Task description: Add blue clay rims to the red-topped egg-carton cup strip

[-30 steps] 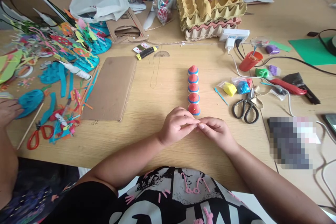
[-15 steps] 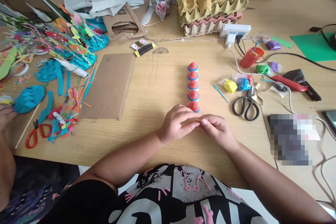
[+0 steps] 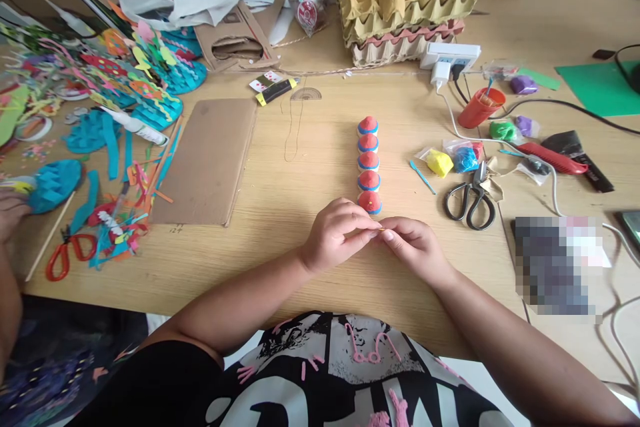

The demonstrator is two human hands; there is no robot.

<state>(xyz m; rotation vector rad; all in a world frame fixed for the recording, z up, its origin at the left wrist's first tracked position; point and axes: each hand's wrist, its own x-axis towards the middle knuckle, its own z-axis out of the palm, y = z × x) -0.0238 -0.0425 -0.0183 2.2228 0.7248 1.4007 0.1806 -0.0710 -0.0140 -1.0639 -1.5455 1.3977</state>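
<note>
Close to my body, my left hand and my right hand meet at the fingertips, both closed in a pinch. Between them shows a tiny thin yellow strip, perhaps modelling clay; the fingers cover most of it. Just beyond my left fingers sits a red dome with a blue rim, with small yellow specks on it. Several like it, such as the farthest red dome, stand in a straight row leading away from me. To the right lie bagged yellow clay, bagged blue clay and a blue modelling stick.
Black-handled scissors lie right of my hands, near a white cable and a red cup. A cardboard sheet lies left. Egg trays are stacked behind. Another person's hand is at the far left, by paper crafts.
My fingertips have drawn slightly closer together around the yellow strip. The whole view has shifted a little. At the far left, the other person's hand has moved slightly.
</note>
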